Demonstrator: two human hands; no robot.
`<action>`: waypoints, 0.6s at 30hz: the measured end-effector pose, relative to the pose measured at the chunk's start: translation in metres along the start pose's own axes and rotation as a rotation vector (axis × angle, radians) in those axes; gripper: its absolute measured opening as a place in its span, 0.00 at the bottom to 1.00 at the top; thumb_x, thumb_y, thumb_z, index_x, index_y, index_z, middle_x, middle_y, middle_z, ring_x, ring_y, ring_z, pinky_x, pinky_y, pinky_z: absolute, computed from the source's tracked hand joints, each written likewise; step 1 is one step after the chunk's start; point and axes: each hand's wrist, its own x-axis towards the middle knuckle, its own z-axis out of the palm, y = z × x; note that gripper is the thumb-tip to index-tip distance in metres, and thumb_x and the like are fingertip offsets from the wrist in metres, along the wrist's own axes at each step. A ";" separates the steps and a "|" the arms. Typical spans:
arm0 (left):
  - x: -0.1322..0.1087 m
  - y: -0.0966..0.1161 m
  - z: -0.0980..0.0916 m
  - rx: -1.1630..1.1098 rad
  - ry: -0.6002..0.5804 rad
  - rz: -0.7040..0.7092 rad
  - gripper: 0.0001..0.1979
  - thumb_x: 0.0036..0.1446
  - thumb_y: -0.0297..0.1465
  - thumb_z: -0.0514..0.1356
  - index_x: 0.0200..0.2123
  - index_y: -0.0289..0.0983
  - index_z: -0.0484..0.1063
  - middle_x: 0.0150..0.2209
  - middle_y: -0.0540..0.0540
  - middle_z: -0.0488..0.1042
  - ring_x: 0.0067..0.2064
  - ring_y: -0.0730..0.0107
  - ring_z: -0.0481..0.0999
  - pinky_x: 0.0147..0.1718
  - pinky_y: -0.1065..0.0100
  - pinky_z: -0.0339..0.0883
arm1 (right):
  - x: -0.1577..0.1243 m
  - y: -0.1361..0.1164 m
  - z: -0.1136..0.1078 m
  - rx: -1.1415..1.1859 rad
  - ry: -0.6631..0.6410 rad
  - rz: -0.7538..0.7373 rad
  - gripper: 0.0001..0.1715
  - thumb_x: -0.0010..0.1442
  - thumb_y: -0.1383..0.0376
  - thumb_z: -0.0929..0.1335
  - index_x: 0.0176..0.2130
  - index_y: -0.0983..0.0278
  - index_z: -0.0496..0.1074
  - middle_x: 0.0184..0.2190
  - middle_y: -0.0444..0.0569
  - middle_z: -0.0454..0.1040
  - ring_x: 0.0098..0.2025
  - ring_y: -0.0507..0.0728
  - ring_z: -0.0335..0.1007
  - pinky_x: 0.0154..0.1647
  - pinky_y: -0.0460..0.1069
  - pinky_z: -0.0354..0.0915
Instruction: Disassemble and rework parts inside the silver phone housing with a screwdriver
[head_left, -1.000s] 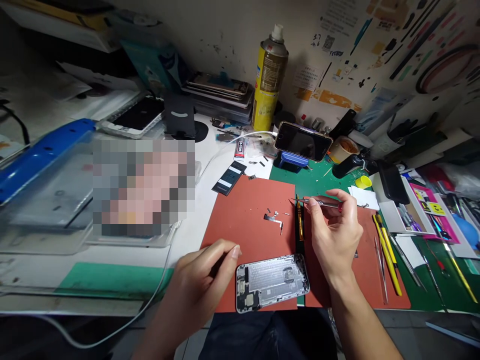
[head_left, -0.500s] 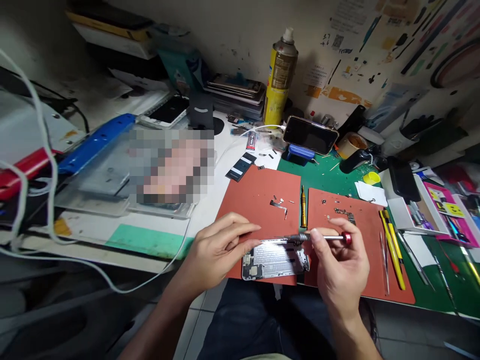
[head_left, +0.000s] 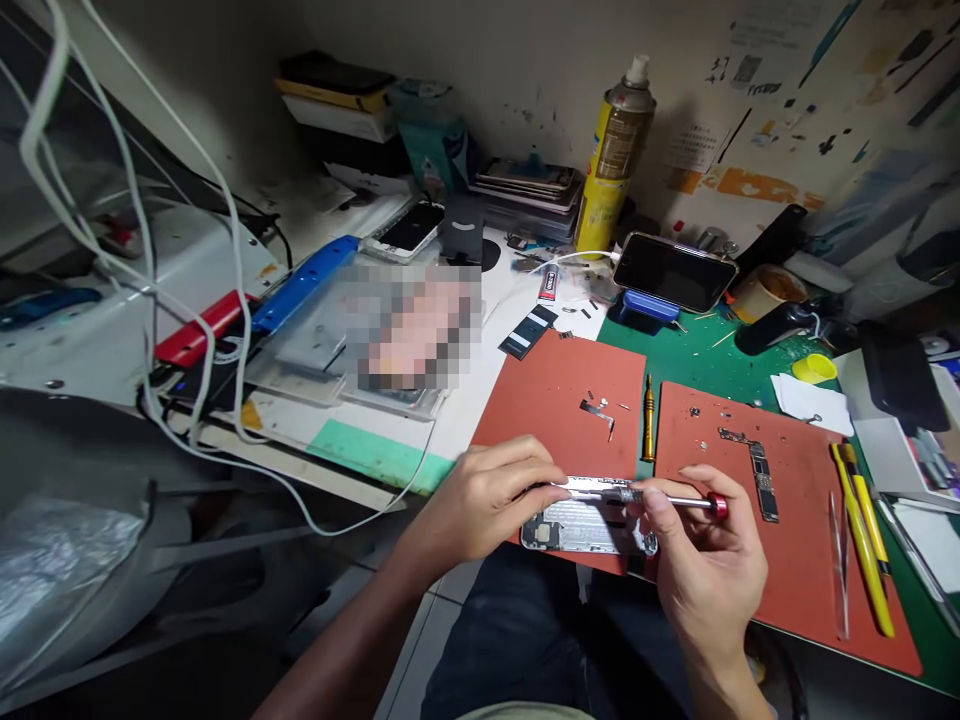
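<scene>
At the near edge of the bench, a phone's metal back shell (head_left: 585, 530) lies flat, open side up, at the near end of the left red mat (head_left: 540, 420). The person's right hand (head_left: 705, 565) grips a red-capped screwdriver (head_left: 675, 501) between thumb and fingers, held almost level above the shell with its tip pointing left. The left hand (head_left: 487, 500) meets that tip over the shell's far left part, thumb and forefinger drawn together; from where I stand I can't tell whether they pinch the tip or a small piece beside it.

Farther off on the same mat I see a thin flex cable (head_left: 598, 410) among tiny parts. A gold screwdriver (head_left: 649, 420) lies between the two mats. On the right red mat (head_left: 705, 530) sit a narrow circuit board (head_left: 763, 485) and, to its right, tweezers (head_left: 838, 570) beside yellow-handled tools (head_left: 862, 545). At the far side, a phone (head_left: 675, 272) leans on a blue stand (head_left: 643, 308), right of a yellow spray can (head_left: 615, 155).
</scene>
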 end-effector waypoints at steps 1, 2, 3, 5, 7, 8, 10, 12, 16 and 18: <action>0.000 0.001 0.000 -0.001 -0.002 -0.002 0.06 0.73 0.26 0.64 0.48 0.37 0.81 0.40 0.46 0.79 0.38 0.71 0.80 0.34 0.70 0.72 | 0.000 0.000 0.000 -0.003 -0.001 0.000 0.21 0.61 0.62 0.81 0.49 0.61 0.73 0.34 0.47 0.86 0.29 0.55 0.83 0.31 0.47 0.80; 0.001 0.002 -0.001 -0.002 -0.004 -0.004 0.06 0.73 0.26 0.64 0.48 0.37 0.81 0.40 0.46 0.80 0.38 0.71 0.80 0.34 0.70 0.72 | 0.000 0.000 0.000 -0.006 -0.003 0.001 0.21 0.61 0.62 0.81 0.49 0.61 0.73 0.34 0.47 0.86 0.30 0.55 0.83 0.32 0.47 0.80; 0.001 0.003 -0.001 -0.002 -0.007 -0.008 0.06 0.73 0.26 0.64 0.47 0.37 0.81 0.40 0.46 0.80 0.38 0.71 0.80 0.33 0.70 0.72 | 0.000 0.000 0.000 -0.007 -0.008 0.000 0.21 0.61 0.62 0.81 0.49 0.60 0.73 0.35 0.47 0.86 0.30 0.55 0.84 0.32 0.47 0.80; 0.002 0.004 -0.002 -0.004 -0.011 -0.011 0.05 0.73 0.26 0.64 0.47 0.36 0.81 0.39 0.46 0.79 0.38 0.71 0.80 0.33 0.70 0.72 | 0.000 -0.001 0.001 -0.006 -0.012 -0.003 0.21 0.61 0.62 0.81 0.49 0.60 0.73 0.35 0.48 0.86 0.30 0.56 0.84 0.32 0.48 0.80; 0.003 0.005 -0.002 -0.006 -0.011 -0.010 0.05 0.73 0.26 0.64 0.46 0.36 0.81 0.39 0.46 0.79 0.38 0.71 0.80 0.33 0.70 0.71 | 0.000 -0.001 0.001 -0.004 -0.014 -0.002 0.21 0.61 0.62 0.80 0.49 0.60 0.73 0.35 0.48 0.86 0.30 0.56 0.83 0.32 0.48 0.80; 0.003 0.005 -0.002 -0.005 -0.011 -0.009 0.05 0.73 0.26 0.64 0.47 0.36 0.81 0.40 0.46 0.79 0.38 0.71 0.80 0.33 0.70 0.71 | 0.000 0.000 0.001 -0.003 -0.014 -0.001 0.21 0.61 0.62 0.80 0.49 0.60 0.73 0.35 0.48 0.86 0.30 0.56 0.83 0.32 0.48 0.80; 0.003 0.005 -0.002 0.000 -0.018 -0.008 0.05 0.73 0.26 0.64 0.47 0.36 0.81 0.40 0.46 0.79 0.38 0.71 0.79 0.32 0.70 0.70 | 0.000 0.000 0.001 -0.001 -0.016 0.004 0.21 0.61 0.62 0.81 0.49 0.60 0.73 0.35 0.48 0.86 0.29 0.55 0.83 0.32 0.48 0.80; 0.002 0.004 -0.002 0.003 -0.026 -0.003 0.05 0.73 0.25 0.64 0.47 0.36 0.81 0.40 0.46 0.79 0.38 0.72 0.79 0.33 0.70 0.70 | 0.000 0.001 0.001 -0.004 -0.017 0.010 0.21 0.61 0.62 0.81 0.49 0.60 0.73 0.35 0.48 0.86 0.30 0.56 0.84 0.32 0.48 0.80; 0.002 0.003 -0.002 -0.002 -0.033 -0.006 0.05 0.72 0.23 0.63 0.46 0.36 0.80 0.40 0.46 0.79 0.38 0.72 0.78 0.34 0.70 0.71 | 0.000 0.000 0.001 -0.007 -0.009 0.001 0.21 0.61 0.62 0.81 0.49 0.60 0.74 0.35 0.47 0.86 0.30 0.55 0.83 0.32 0.47 0.79; 0.002 0.003 -0.002 0.000 -0.033 -0.010 0.06 0.72 0.23 0.63 0.46 0.36 0.80 0.40 0.46 0.79 0.38 0.72 0.78 0.34 0.70 0.70 | 0.000 0.000 0.001 -0.010 -0.007 -0.016 0.20 0.61 0.62 0.81 0.48 0.60 0.74 0.34 0.47 0.86 0.29 0.55 0.83 0.30 0.47 0.79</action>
